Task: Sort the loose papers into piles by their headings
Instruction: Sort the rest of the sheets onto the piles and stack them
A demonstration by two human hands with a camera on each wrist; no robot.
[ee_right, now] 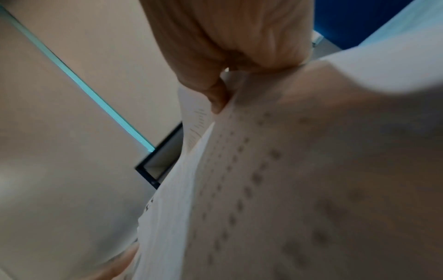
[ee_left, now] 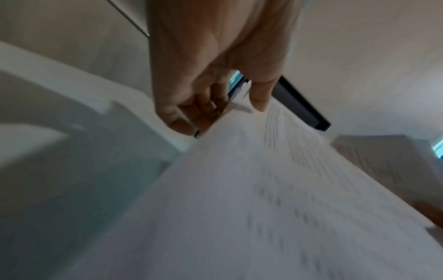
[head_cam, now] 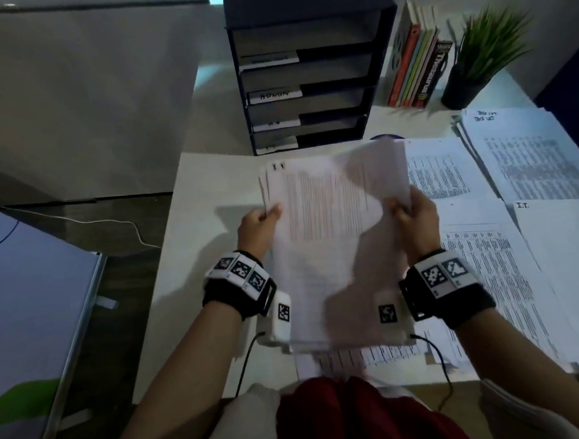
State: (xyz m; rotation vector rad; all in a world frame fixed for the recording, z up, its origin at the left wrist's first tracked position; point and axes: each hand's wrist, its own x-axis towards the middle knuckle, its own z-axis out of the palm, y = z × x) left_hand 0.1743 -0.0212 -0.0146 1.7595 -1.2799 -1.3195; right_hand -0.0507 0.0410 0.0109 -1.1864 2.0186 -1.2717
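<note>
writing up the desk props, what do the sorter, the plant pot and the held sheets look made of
Sorter: dark matte board or plastic, cannot tell which; flat dull panels. Pot: black, matte, material unclear. Sheets: thin white printed paper, bending between the hands.

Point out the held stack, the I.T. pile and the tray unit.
held stack (head_cam: pixel 329 223), head view, middle of the top sheet.
I.T. pile (head_cam: pixel 569 270), head view, blank area of its top page.
tray unit (head_cam: pixel 379 78), head view, right side wall.
</note>
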